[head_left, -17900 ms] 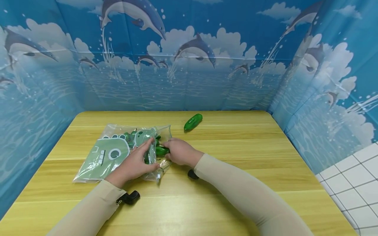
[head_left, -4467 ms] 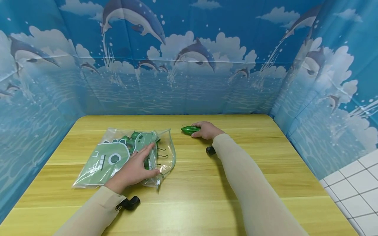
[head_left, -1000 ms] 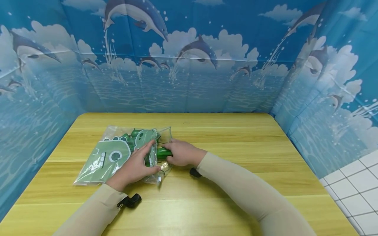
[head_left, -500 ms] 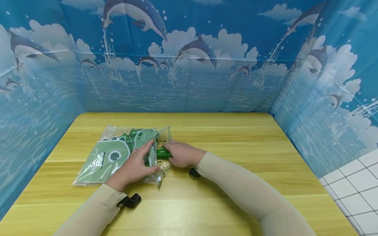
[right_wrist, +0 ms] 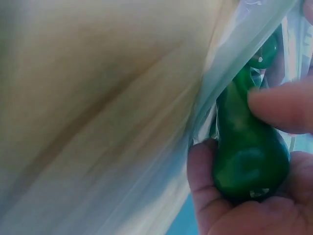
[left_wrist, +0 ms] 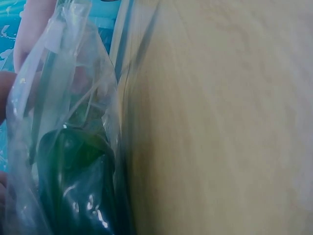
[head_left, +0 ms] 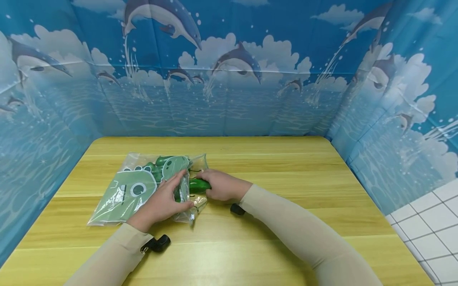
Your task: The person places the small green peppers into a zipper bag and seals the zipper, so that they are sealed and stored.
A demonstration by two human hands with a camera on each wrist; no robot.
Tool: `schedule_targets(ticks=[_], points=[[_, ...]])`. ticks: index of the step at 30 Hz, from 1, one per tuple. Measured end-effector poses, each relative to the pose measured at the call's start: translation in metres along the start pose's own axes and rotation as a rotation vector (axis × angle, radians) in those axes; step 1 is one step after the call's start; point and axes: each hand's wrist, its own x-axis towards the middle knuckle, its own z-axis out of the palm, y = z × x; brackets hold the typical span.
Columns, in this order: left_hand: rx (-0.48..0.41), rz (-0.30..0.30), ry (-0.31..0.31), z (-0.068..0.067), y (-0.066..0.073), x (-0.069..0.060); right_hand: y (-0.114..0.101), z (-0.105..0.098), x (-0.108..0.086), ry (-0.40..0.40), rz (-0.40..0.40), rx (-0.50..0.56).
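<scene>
A clear plastic zip bag [head_left: 107, 204] with a light green cartoon print lies flat at the table's left, its mouth towards the right. Several glossy green peppers [head_left: 163, 161] lie in it, thin curved stems towards the mouth. My left hand [head_left: 161, 204] rests on the bag beside the mouth, thumb and fingers spread. At the mouth, my right hand [head_left: 225, 186] holds a green pepper [head_left: 199, 185] partly inside. The right wrist view shows fingers under its rounded end [right_wrist: 252, 161] and the thumb above. Through plastic, the left wrist view shows a green pepper [left_wrist: 78, 181].
The wooden table [head_left: 286, 171] extends to the right and behind the bag. A blue dolphin-print curtain [head_left: 229, 107] encloses the back and sides. White tiles [head_left: 429, 222] show at the lower right. Black wrist devices [head_left: 157, 243] hang by both cuffs.
The green pepper from the back of the table was grasped by my right hand and brought to the bag's mouth. Lately that hand has slid slightly right, baring more pepper. My left hand stays put.
</scene>
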Motion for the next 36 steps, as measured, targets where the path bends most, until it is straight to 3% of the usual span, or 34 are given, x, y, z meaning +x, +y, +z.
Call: schedule_targets(ticks=[7,15,36], points=[[0.002,-0.002,0.001,0.0001,0.0025,-0.0001,0.0035,-0.0008,-0.0051,-0.012,0.006,0.028],[-0.001,-0.017,-0.005,-0.0011,0.0043,0.0003,0.0027,-0.0006,-0.0026,0.039,0.016,-0.015],[0.002,-0.009,-0.004,-0.0003,0.003,-0.0007,-0.0026,0.0031,0.0026,0.086,0.003,0.023]])
